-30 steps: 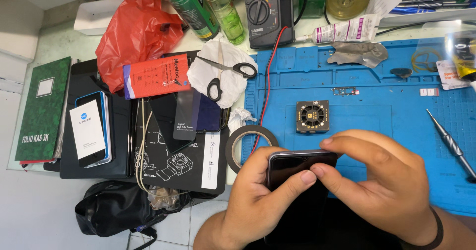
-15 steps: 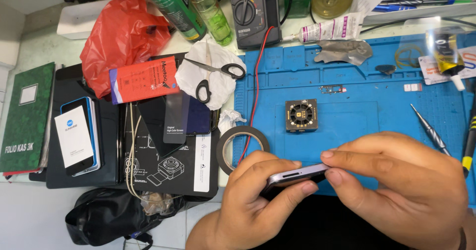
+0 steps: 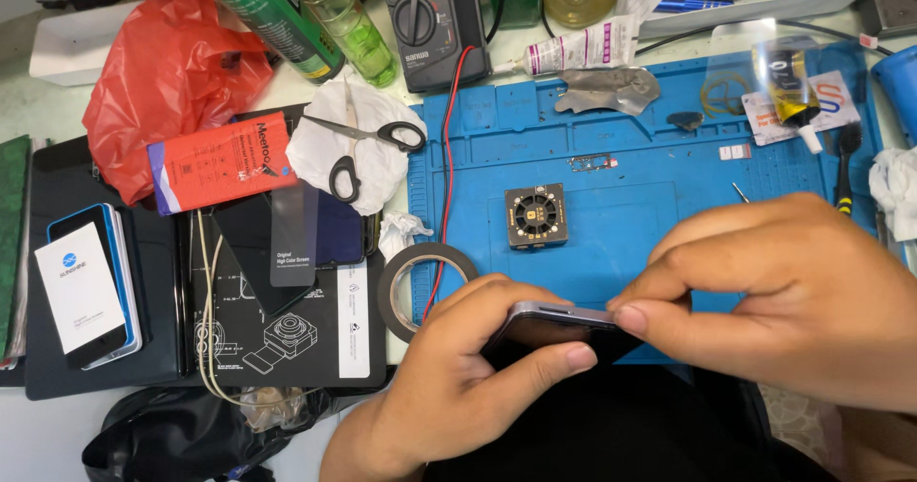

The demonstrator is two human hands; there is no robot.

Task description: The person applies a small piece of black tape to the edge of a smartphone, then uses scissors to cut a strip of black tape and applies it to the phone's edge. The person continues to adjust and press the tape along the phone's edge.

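Head view: looking down on a cluttered table [image 3: 478, 95].
Phone [image 3: 564, 327]: held edge-on above the near edge of the blue mat [image 3: 659, 195].
Left hand [image 3: 468, 377]: grasping the phone from below, thumb along its side.
Right hand [image 3: 793, 291]: fingertips pinching the phone's upper edge.
Tape roll [image 3: 425, 289]: flat, just left of the phone.
Scissors [image 3: 368, 148]: on white tissue, well apart.

White bench [image 3: 57, 439] carries blue work mat [image 3: 621, 214] just beyond the hands; black tape roll [image 3: 425, 289] beside left hand [image 3: 458, 386], red bag [image 3: 172, 71] and multimeter [image 3: 425, 19] farther off.
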